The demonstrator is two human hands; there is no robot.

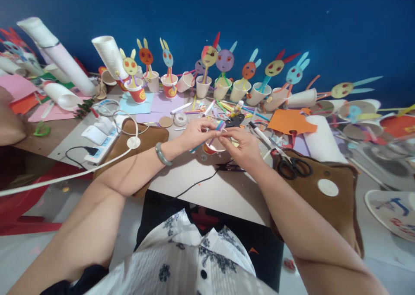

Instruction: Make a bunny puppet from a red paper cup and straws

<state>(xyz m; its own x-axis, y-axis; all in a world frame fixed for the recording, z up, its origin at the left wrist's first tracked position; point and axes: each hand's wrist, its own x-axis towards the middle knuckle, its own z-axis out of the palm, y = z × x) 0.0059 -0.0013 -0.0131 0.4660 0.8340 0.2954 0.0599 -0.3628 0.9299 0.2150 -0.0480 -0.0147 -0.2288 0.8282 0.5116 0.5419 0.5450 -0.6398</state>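
My left hand [201,133] is closed, pinching thin blue and purple paper strips [221,125] between thumb and forefinger. Against these fingertips, my right hand [242,144] pinches at the same strips; its exact grip is partly hidden. Right below both hands stands a white-lined paper cup [215,147], its rim half covered by my fingers. Behind the hands lie a small black object [234,121] and a little bottle with a yellow label [238,107]. A roll of clear tape [180,119] is to the left of them.
Paper cups with paper rabbit heads, such as a purple one [225,60], line the blue wall. Black-handled scissors [294,167] lie on a brown pad [324,208] at right. A power strip [103,144] with cables is at left. Another person's arm [11,117] shows far left.
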